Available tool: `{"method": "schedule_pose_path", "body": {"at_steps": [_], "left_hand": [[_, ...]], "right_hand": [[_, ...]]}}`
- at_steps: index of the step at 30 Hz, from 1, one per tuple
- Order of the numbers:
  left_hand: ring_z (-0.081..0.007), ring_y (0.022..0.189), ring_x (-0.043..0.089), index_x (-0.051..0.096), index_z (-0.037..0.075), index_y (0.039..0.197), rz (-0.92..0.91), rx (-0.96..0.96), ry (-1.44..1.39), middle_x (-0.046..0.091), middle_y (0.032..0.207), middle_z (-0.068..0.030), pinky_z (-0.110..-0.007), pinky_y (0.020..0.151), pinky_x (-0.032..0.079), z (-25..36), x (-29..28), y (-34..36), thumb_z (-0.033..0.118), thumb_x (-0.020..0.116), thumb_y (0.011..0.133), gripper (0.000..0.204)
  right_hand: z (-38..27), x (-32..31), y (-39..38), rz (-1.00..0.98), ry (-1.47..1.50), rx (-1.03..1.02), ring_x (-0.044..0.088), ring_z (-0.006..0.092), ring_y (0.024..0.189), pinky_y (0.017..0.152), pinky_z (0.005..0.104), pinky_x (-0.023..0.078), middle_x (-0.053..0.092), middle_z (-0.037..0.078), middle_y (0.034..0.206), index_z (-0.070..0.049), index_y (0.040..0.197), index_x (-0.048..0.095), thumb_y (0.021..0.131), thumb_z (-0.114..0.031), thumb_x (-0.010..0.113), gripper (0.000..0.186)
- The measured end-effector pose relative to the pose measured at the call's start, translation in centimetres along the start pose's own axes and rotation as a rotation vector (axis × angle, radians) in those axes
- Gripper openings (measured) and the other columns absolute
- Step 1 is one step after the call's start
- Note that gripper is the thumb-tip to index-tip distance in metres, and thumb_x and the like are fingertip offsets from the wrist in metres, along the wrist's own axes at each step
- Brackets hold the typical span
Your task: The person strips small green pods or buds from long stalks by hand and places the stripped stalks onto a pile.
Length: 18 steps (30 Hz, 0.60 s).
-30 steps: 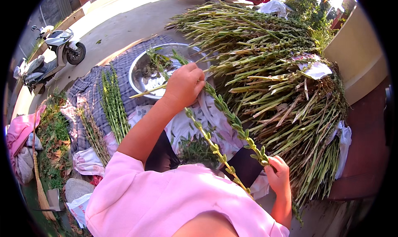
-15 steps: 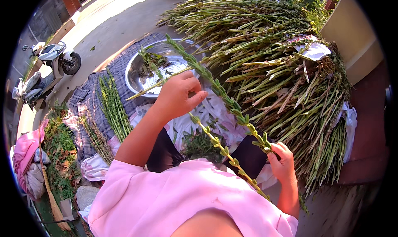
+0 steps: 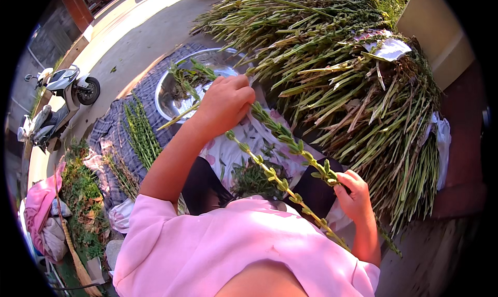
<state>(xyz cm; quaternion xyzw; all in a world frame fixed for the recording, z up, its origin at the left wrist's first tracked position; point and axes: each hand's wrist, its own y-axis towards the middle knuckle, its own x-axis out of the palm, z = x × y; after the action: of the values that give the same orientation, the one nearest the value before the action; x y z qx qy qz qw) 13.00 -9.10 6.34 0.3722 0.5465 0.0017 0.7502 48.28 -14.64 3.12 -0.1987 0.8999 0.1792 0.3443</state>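
Observation:
My left hand (image 3: 226, 102) is closed round the upper part of a green sesame stalk (image 3: 280, 131) lined with pods. The leafy tip pokes out beyond that hand, over the bowl. At the stalk's other end, my right hand (image 3: 354, 193) pinches it between thumb and fingers. A second, yellower stalk (image 3: 290, 193) slants from below my left hand towards my right forearm; whether the left hand also holds it is hidden. Past my left hand stands a wide metal bowl (image 3: 160, 106) with leaves and tips inside. Loose green leaves (image 3: 257, 178) lie between my legs on a white patterned cloth (image 3: 212, 151).
A large heap of cut stalks (image 3: 337, 105) fills the right side. Several stalks (image 3: 140, 136) lie on a dark checked cloth (image 3: 111, 120) at left. Beyond are a parked scooter (image 3: 62, 94), low plants (image 3: 80, 208) and a broom (image 3: 78, 266).
My left hand has shifted slightly up and right and closed onto the stalk that ran past it. The stalk's tip has dropped left and lower over the bowl. My right hand keeps its pinch.

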Motion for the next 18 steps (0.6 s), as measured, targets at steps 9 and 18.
{"method": "schedule_pose_path", "body": {"at_steps": [9,18], "left_hand": [[-0.0258,0.074,0.053,0.053,0.008,0.076,0.268,-0.093,0.047,0.055,0.083,-0.0058,-0.035,0.068,0.043,1.2,1.3,0.1,0.002,0.061,0.064,0.015],[-0.0279,0.072,0.054,0.055,0.006,0.077,0.310,-0.303,-0.122,0.052,0.077,-0.0076,-0.037,0.065,0.043,1.8,1.1,-0.7,0.006,0.061,0.066,0.013]], "right_hand": [[0.3,0.4,0.1,0.000,0.156,0.063,0.051,0.0196,0.065,0.059,0.0271,0.042,0.051,0.008,0.072,0.000,0.092,0.059,0.071,0.002,0.057,0.020],[0.5,0.8,0.7,0.007,0.293,0.133,0.049,0.0138,0.069,0.061,0.0247,0.040,0.048,0.005,0.073,0.003,0.090,0.058,0.073,0.003,0.055,0.017]]}}
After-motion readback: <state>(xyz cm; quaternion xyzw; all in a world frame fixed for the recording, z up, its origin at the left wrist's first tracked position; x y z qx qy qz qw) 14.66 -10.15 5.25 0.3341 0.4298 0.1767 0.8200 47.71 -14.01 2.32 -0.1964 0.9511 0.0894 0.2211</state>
